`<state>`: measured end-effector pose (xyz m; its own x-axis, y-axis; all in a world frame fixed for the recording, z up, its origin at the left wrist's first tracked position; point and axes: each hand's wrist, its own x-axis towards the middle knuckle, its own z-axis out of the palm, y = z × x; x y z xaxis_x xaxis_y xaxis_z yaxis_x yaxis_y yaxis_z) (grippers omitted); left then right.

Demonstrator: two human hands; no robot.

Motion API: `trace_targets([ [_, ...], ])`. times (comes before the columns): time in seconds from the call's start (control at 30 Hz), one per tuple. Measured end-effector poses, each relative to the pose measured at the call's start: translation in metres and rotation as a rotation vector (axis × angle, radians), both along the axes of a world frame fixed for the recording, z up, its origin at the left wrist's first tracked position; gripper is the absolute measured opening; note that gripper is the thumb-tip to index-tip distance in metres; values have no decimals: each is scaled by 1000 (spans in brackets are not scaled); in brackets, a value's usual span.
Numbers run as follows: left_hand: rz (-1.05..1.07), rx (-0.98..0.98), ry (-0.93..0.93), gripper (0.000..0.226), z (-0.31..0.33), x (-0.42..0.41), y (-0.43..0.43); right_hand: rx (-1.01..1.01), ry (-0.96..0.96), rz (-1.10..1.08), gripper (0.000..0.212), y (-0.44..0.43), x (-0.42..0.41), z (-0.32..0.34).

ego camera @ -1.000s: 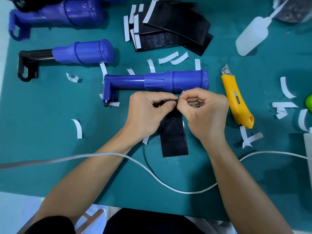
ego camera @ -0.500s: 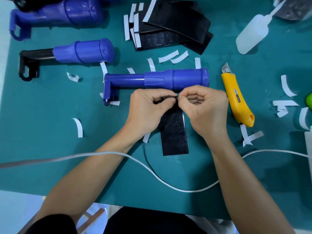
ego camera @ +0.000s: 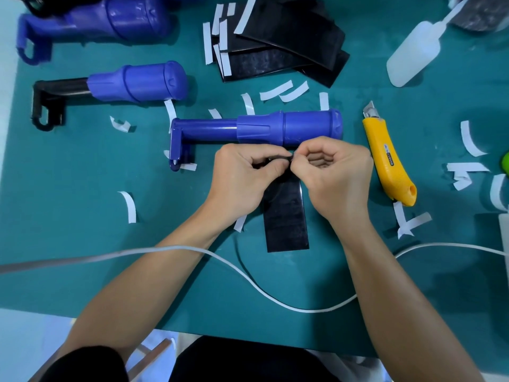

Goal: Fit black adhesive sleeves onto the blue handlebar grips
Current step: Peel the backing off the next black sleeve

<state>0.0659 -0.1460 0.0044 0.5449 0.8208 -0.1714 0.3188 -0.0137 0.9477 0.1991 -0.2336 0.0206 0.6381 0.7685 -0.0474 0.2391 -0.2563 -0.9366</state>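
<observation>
Two hands, left hand (ego camera: 242, 175) and right hand (ego camera: 336, 177), pinch a black sleeve (ego camera: 286, 219) at its top edge, apparently freeing the backing; next, wrapping the blue grip (ego camera: 311, 128) at twelve o'clock.

- The black adhesive sleeve (ego camera: 286, 216) is a thin, smooth sheet, semi-glossy, with a bright sheen along one long edge and a faintly mottled face.
- The blue handlebar grip (ego camera: 289, 128) looks like moulded plastic or rubber, with a satin finish and shallow ribs on its narrower collar.
- The cutting mat (ego camera: 82, 244) is teal and matt.
- The utility knife (ego camera: 388, 164) has a glossy yellow plastic body and a bare metal blade tip.
- The backing strips (ego camera: 129, 208) are matt white paper, and they curl.
- The squeeze bottle (ego camera: 410, 53) is cloudy, translucent plastic.
- The cable (ego camera: 311, 310) has a smooth white sheath.
</observation>
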Motion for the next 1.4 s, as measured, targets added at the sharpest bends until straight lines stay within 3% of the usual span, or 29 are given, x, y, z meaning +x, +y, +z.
trace_targets([
  [0.2,-7,15,7,18,1,0,-1,8,7,-9,10,1,-2,-1],
  [0.37,-5,20,1,26,3,2,0,15,-6,-4,16,0,-1,-3],
  [0.67,40,-22,-42,28,2,2,-1,-1,-91,-54,8,-3,-6,0],
  [1.4,-17,24,-44,26,4,2,-1,0,-46,-74,8,0,-10,-1],
])
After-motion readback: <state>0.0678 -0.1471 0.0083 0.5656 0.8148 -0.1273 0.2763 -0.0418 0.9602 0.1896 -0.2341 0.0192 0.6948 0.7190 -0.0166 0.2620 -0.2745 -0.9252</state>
